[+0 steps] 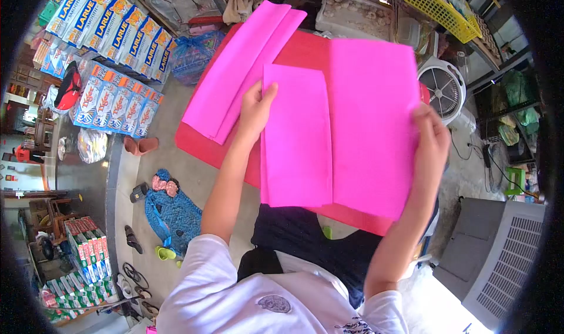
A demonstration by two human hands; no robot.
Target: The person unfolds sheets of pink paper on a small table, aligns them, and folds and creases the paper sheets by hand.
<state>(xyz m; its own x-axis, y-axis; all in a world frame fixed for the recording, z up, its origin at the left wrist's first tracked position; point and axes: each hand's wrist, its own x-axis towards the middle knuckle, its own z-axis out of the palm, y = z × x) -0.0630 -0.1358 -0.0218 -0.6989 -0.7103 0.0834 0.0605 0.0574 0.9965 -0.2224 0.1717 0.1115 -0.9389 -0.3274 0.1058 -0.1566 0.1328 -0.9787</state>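
A thin, bright pink folded sheet (373, 116) spreads over a red rectangular tabletop (302, 52), its edges pinched in the fingers of the left hand (256, 109) and right hand (433, 133). A long pink folded strip (235, 69) lies alongside; a round white fan (442, 88) and blue-and-white LARUE cartons (111, 28) flank the table.

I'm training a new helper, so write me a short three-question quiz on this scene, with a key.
1. True or false: the left hand and the right hand both hold a bright pink rectangular sheet.
2. Which hand is nearer the round white fan: A) left; B) right?
3. Fill in: a long, layered bright pink sheet lies on a flat ____ surface.

Key: 1. true; 2. B; 3. red.
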